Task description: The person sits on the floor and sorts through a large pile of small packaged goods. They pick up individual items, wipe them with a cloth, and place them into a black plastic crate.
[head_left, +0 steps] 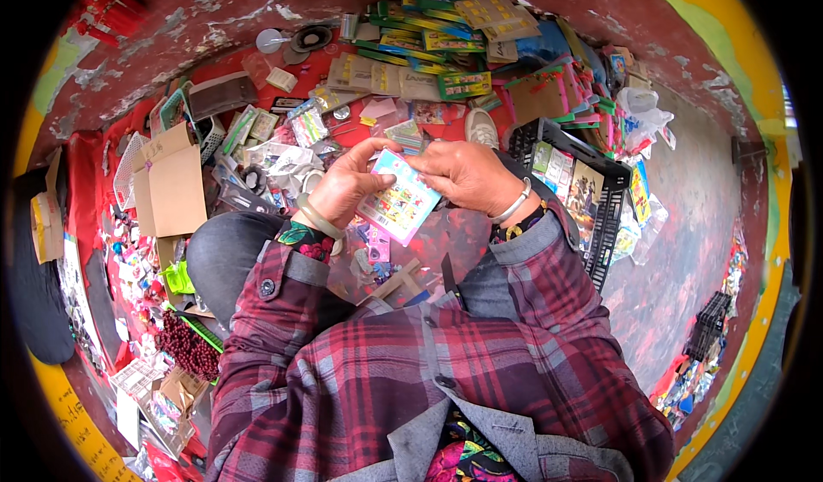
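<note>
Between my hands is a flat colourful card point(399, 201) with a pink edge and small cartoon pictures, tilted over my lap. My left hand point(350, 183), with a pale bangle at the wrist, grips its left side, thumb on the front. The fingers of my right hand point(467, 177), silver bangle at the wrist, pinch the card's upper right edge. Whether a thin wrapper is also between those fingertips, I cannot tell. Just below the card, a small purple-pink piece point(378, 245) lies on the floor.
Flat colourful boxes point(429, 36) are piled at the far side. To the right stands a black plastic crate point(610, 216) with packages. An open cardboard box point(176, 190) is on the left, near dark red beads point(187, 345). Plastic bags point(287, 160) and small goods litter the floor.
</note>
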### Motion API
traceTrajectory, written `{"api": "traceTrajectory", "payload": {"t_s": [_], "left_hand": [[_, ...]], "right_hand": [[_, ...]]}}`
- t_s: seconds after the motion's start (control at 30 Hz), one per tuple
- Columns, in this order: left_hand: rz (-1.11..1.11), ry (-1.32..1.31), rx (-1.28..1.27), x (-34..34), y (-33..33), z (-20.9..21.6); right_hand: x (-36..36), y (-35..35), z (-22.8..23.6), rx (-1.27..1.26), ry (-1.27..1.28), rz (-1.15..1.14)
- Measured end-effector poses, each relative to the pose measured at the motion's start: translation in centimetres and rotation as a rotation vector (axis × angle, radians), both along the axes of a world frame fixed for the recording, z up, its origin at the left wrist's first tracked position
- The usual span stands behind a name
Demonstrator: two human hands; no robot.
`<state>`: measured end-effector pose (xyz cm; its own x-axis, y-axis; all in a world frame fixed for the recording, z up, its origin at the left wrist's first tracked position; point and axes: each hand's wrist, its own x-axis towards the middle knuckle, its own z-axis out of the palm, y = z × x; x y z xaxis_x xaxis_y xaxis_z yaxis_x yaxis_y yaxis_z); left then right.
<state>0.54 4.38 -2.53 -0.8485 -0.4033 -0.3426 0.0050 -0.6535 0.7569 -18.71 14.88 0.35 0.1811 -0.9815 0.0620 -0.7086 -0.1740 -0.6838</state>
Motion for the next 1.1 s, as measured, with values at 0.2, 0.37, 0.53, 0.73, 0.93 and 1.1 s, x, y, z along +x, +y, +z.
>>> {"api": "traceTrajectory", "payload": {"t_s": [0.2,0.37,0.53,0.73,0.93,1.1], "left_hand": [[0.071,0.087,0.065,-0.4,-0.8,0.4],[-0.013,0.264,0.174,0.0,-0.8,1.1],[-0.011,0.449,0.489,-0.9,1.4,-0.1],[0.112,0.406,0.568,-1.3,1.4,0.1],[0.214,0.384,0.613,-1.6,1.0,-1.2],[0.233,0.412,0.59,-1.7,2.5,1.3]], "right_hand": [[-1.3,0.0,-2.0,0.163,-0.352,-0.272],[-1.2,-0.7,-0.4,0.377,-0.817,-0.254],[-0.8,-0.9,-0.4,0.38,-0.691,-0.255],[-1.4,-1.1,-1.3,0.011,-0.418,-0.678],[2.2,-0.3,3.1,-0.577,-0.213,-0.527],[7.6,-0.8,-1.2,-0.353,0.052,-0.12]]}}
